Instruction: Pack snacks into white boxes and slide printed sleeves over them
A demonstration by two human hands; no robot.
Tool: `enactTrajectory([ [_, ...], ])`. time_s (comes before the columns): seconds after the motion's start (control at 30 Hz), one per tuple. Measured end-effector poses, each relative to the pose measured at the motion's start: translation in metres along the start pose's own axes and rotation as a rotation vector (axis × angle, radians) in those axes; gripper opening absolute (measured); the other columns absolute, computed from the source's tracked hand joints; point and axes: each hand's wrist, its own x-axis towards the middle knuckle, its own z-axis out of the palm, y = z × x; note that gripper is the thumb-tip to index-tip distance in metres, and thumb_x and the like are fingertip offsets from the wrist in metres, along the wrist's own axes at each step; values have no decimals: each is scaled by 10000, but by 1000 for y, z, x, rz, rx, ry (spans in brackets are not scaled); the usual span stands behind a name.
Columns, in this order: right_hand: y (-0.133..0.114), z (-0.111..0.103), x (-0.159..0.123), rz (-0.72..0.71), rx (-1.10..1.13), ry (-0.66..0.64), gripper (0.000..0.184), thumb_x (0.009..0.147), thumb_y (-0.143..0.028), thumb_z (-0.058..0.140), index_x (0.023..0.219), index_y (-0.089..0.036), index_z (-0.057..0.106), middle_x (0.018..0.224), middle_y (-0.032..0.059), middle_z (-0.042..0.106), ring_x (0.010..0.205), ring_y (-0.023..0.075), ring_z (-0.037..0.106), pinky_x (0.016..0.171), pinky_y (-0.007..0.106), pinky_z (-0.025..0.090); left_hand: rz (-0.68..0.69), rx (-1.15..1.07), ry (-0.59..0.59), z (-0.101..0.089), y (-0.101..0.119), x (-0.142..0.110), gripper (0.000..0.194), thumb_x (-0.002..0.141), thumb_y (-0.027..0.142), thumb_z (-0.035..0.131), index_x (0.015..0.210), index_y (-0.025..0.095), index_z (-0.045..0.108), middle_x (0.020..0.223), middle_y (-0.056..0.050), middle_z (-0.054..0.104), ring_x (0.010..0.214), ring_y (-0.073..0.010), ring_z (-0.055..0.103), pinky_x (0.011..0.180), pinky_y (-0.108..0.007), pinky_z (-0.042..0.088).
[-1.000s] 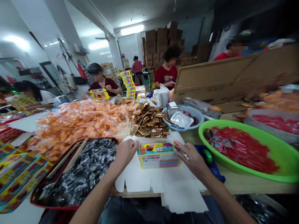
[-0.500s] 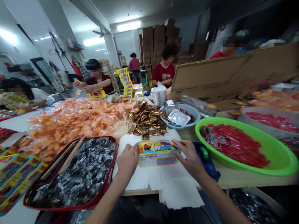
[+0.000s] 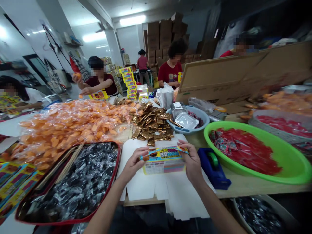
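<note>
My left hand (image 3: 134,163) and right hand (image 3: 191,161) are both on a yellow printed cardboard box (image 3: 163,166), which sits between them, low in the middle of the frame. My fingers are curled and gripping, not released. The left fingertips (image 3: 144,150) pinch the box's left end near the top, and the right fingertips (image 3: 181,143) pinch its upper right corner, where a colourful printed flap (image 3: 164,152) runs along the top edge. Below the box lies a stack of flat white die-cut card blanks (image 3: 143,190); I can't tell whether the box touches them.

Just right of my right hand stands a blue tape dispenser (image 3: 211,169) with a green roll. Past it, at the right of the frame, a wide green plastic basin (image 3: 287,177) holds red sachets (image 3: 243,151). Just above the box is a heap of gold-wrapped sweets (image 3: 151,125), with a pale blue basin (image 3: 204,122) to their right. Left of my left hand, a red-rimmed tray (image 3: 73,222) holds black-and-silver wrapped sweets (image 3: 75,185), and orange wrapped sweets (image 3: 65,130) are piled beyond it. At the upper left, a co-worker in a maroon shirt (image 3: 101,81) lifts an orange piece in one hand. Stacked brown cartons (image 3: 158,39) rise at the back.
</note>
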Motion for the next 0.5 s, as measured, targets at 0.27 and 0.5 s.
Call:
enactTrajectory([
  [0.27,-5,-46,18,-179,-277,-544,225,792,-322,642,1016,-305,661,1286,45,459,1194,223,441,965,358,424,94,169,-192,-19,10,8,264,760,287,669,1021,273,701,1222,-105,603,1294,-281,393,1073,-506,274],
  [0.5,-2,-46,24,-200,-222,-546,205,790,-292,653,990,-311,694,1307,39,518,1206,242,463,999,435,404,83,276,-190,-23,27,14,314,630,142,748,914,274,723,1127,-104,655,1297,-291,381,1079,-552,224],
])
